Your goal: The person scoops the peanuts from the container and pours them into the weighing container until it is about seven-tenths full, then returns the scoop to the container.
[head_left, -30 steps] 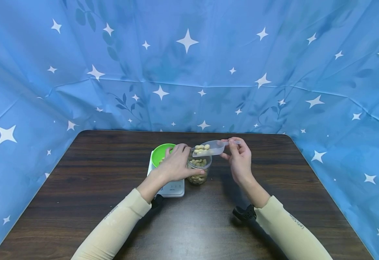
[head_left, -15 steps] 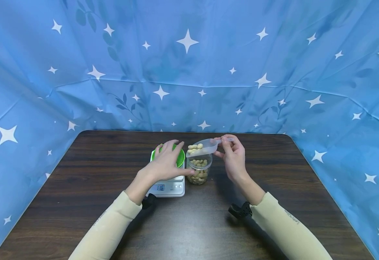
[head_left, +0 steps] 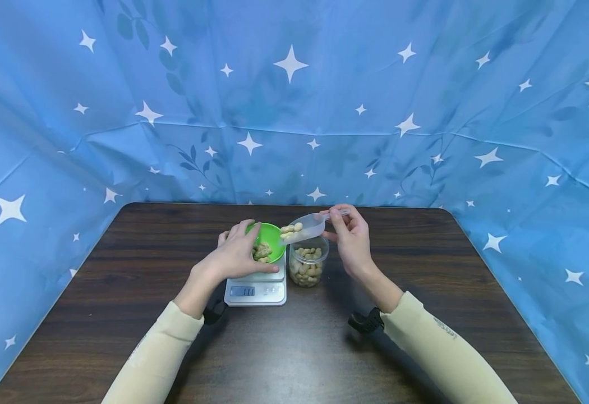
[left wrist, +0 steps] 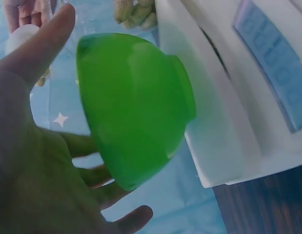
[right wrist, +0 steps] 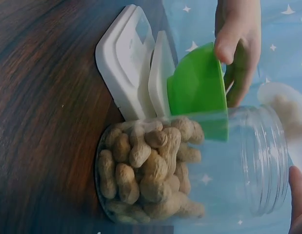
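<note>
My right hand (head_left: 356, 244) pinches the handle of a clear plastic scoop (head_left: 313, 226) loaded with several peanuts (head_left: 290, 229). The scoop's lip overlaps the right rim of a green bowl (head_left: 276, 240) in the head view. That bowl stands on a white kitchen scale (head_left: 264, 297) and has some peanuts in it. Around the bowl's left side, my left hand (head_left: 231, 252) is spread, thumb at the near side and fingers behind. In the left wrist view its thumb (left wrist: 46, 46) lies close by the bowl's rim.
A clear jar (right wrist: 258, 161), partly filled with unshelled peanuts (right wrist: 151, 170), stands directly right of the scale, below the scoop. The dark wooden table (head_left: 284, 359) ends at a blue star-patterned cloth (head_left: 294, 112) behind.
My left hand has moved left from the jar's rim, across the bowl, to the bowl's left side. The loaded scoop has shifted left from over the jar toward the bowl.
</note>
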`<state>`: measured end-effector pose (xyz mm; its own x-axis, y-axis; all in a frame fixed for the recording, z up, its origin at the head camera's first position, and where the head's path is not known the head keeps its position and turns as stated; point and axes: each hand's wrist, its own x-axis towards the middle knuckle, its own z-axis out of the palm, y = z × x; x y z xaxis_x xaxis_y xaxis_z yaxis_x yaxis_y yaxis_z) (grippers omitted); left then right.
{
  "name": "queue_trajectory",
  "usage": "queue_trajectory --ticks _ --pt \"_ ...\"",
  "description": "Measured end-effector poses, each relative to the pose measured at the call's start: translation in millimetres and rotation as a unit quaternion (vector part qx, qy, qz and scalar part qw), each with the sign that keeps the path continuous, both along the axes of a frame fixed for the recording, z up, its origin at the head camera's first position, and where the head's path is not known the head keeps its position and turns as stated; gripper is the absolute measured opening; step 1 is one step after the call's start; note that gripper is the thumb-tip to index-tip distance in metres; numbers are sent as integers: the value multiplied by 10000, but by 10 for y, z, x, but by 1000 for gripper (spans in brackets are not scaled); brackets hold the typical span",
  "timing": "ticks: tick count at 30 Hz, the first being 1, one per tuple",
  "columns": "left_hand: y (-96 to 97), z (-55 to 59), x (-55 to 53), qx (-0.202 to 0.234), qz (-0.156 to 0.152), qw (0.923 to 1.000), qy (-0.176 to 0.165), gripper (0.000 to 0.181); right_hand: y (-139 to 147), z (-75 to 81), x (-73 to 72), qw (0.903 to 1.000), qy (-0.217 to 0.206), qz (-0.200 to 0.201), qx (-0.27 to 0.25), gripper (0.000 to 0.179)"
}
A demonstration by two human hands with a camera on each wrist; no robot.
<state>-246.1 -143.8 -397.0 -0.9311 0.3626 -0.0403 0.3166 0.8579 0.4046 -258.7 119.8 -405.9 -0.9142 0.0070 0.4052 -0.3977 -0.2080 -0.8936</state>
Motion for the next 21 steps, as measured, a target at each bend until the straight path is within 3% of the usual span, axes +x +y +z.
queue_trajectory --ticks 5,10,17,21 --pt "-18 -11 -6 -103 331 9994 -22 125 -72 8 6 9991 69 174 378 23" --pt "-27 -11 -13 -52 377 9993 -61 126 -138 31 -11 9963 104 335 785 22" --pt "-37 -34 -20 -20 373 9993 14 126 -188 115 -5 9801 674 331 1839 19" --pt "-35 -44 -24 5 384 9993 25 127 -184 186 23 9751 939 290 1988 16"
